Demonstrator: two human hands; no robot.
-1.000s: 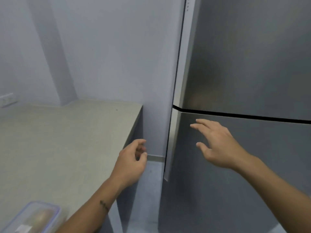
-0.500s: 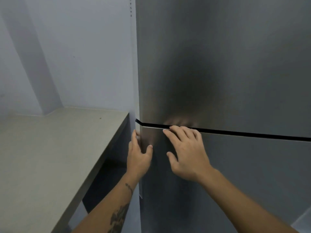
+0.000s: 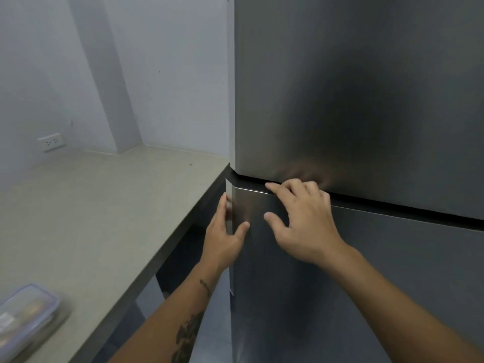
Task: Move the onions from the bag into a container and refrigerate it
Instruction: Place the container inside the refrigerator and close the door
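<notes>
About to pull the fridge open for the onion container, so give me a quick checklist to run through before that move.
1. Left hand grips lower door side edge: ok.
2. Right hand fingers hooked on its top edge: ok.
3. Lower door open: not ok, shut.
4. Container lidded, on counter: ok.
5. Onions inside it: cannot tell, blurred.
6. Shelf room inside: cannot tell, hidden.

container (image 3: pixel 26 318) blurred, cut by left edge; left hand (image 3: pixel 222 239) fingertips hidden behind fridge door (image 3: pixel 340 284).
</notes>
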